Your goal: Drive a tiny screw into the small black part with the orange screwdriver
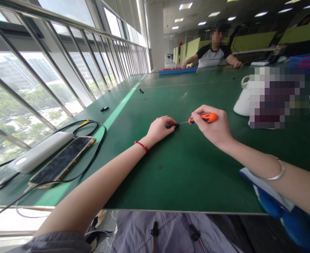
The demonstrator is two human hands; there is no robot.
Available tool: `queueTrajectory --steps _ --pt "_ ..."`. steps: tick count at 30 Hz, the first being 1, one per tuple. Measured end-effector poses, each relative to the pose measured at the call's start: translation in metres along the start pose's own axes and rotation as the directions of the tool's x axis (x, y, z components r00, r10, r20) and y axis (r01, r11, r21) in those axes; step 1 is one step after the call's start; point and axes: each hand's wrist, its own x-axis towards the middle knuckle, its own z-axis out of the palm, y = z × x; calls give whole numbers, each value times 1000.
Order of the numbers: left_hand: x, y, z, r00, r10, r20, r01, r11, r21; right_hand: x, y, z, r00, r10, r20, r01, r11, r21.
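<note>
Nearest you: grey cloth (134, 230) at your lap, below both grips. Left grip (158, 129) pinched, fingertips around a small black part (175, 125) on the tabletop (144, 186). Right grip (215, 129) wrapped on the screwdriver (212, 117), orange handle between thumb and fingers; shaft runs toward the left grip, tip at the part. Exact contact too fine to tell. Handling, my judgement: part light, stiff, apt to skid; pinch it by its sides, fingers clear of the tip. Screwdriver light, shaft rigid, handle likely grippy; hold its thick middle. Left of the left grip, beyond: two black bits (104, 109). Left, nearer you: phone (62, 160), white box (43, 151).
</note>
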Motion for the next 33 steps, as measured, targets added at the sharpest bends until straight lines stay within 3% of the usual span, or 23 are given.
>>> queueTrajectory --steps 6,11,16,24,33 --pt "-1 3 0 998 -47 -41 49 998 49 1 0 -4 999 13 -50 -13 1000 -7" --pt "-1 4 -1 995 83 63 -74 988 -138 1 2 -4 998 19 -52 -20 999 -31" --pt "0 3 -1 993 84 -84 -83 996 17 1 3 -3 998 17 -53 -18 1000 -23" --pt "2 0 0 994 74 81 -78 996 49 2 -1 -4 998 31 -46 -30 999 14" --pt "1 1 -1 1000 25 7 -26 997 74 1 -2 -5 999 27 -23 -27 999 35"
